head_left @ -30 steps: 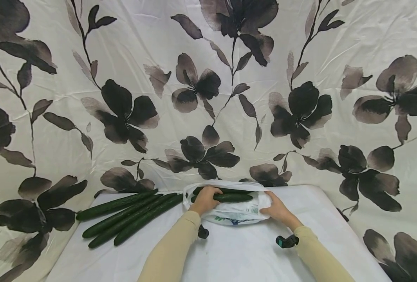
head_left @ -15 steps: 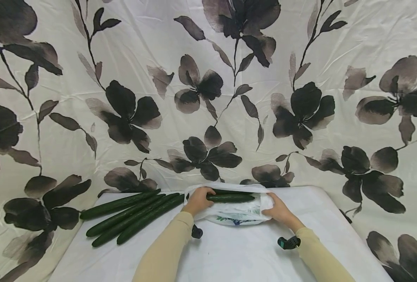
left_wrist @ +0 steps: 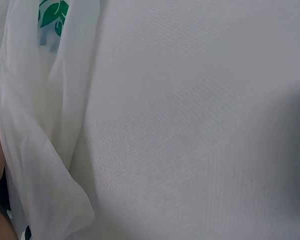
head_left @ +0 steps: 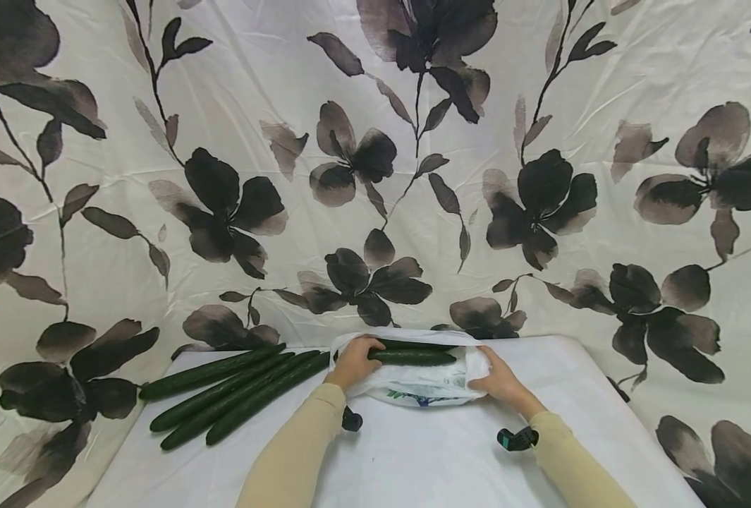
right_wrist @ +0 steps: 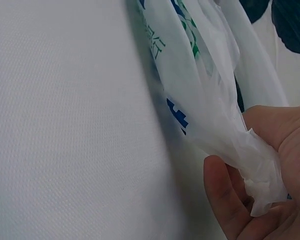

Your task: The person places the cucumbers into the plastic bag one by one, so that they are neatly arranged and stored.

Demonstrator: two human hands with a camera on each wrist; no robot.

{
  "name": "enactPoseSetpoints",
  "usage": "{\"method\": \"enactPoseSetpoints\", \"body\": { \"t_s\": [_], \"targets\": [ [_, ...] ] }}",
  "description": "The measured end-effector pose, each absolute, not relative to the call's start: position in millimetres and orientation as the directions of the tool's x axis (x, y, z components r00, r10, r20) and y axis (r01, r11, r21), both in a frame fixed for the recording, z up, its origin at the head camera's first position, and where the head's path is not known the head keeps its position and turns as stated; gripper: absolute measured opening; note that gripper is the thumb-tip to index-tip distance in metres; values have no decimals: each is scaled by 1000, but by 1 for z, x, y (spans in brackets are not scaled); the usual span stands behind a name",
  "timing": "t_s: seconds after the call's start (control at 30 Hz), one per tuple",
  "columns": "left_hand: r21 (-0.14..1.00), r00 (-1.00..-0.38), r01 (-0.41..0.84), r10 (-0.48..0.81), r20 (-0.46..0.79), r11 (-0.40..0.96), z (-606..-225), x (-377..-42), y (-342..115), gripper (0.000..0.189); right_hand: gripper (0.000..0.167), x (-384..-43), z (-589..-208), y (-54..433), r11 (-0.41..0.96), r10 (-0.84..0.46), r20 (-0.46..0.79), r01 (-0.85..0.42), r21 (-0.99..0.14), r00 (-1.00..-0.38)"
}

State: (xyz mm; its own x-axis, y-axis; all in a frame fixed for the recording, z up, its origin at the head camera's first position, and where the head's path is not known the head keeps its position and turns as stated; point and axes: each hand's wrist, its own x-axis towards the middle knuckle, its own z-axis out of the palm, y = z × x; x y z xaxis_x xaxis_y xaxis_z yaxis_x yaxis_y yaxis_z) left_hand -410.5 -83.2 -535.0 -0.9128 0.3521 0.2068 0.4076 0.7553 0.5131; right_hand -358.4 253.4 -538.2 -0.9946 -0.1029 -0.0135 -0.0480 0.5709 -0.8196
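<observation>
A white plastic bag (head_left: pixel 419 390) with green and blue print lies on its side at the back of the table, its opening facing me. Two cucumbers (head_left: pixel 413 358) are inside, one behind the other. My left hand (head_left: pixel 355 363) curls over the left end of the front cucumber, at the bag's left side. In the left wrist view that hand is mostly out of frame behind the bag (left_wrist: pixel 45 125). My right hand (head_left: pixel 498 377) grips the bag's right edge; in the right wrist view, gathered plastic (right_wrist: pixel 260 170) sits between its thumb and fingers.
Several loose cucumbers (head_left: pixel 216 374) lie fanned out on the white-covered table (head_left: pixel 413 458), left of the bag. A floral-patterned cloth (head_left: pixel 438 212) hangs right behind the table's back edge.
My left hand has slid a little left along the front cucumber, showing more of it. The right hand keeps its grip on the bag's edge, and the bag has barely moved.
</observation>
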Motion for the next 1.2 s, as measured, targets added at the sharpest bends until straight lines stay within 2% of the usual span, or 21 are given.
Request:
{"method": "enactPoseSetpoints", "body": {
  "t_s": [0.23, 0.37, 0.57, 0.8, 1.07, 1.2],
  "targets": [
    [612, -944, 322, 298, 144, 723, -538, -410, -83, 31, 87, -357, -539, 255, 570, -115, -15, -53, -820, -993],
    [631, -949, 307, 281, 144, 712, -538, -410, -83, 28, 86, -359, -539, 255, 566, -118, -12, -57, -822, -993],
    [607, -930, 362, 315, 188, 707, -538, -408, -81, 27, 86, -358, -539, 254, 566, -112, -29, -40, -823, -993],
    [523, -884, 463, 410, 222, 715, -529, -394, -85, 26, 86, -360, -538, 254, 563, -120, -34, -39, -825, -992],
    [588, -849, 514, 467, 246, 624, -518, -367, -103, 20, 88, -361, -539, 254, 578, -130, -40, -43, -815, -991],
    [587, -857, 505, 446, 257, 633, -512, -354, -119, 19, 86, -360, -539, 254, 577, -138, -24, -61, -814, -990]
  ]
}}
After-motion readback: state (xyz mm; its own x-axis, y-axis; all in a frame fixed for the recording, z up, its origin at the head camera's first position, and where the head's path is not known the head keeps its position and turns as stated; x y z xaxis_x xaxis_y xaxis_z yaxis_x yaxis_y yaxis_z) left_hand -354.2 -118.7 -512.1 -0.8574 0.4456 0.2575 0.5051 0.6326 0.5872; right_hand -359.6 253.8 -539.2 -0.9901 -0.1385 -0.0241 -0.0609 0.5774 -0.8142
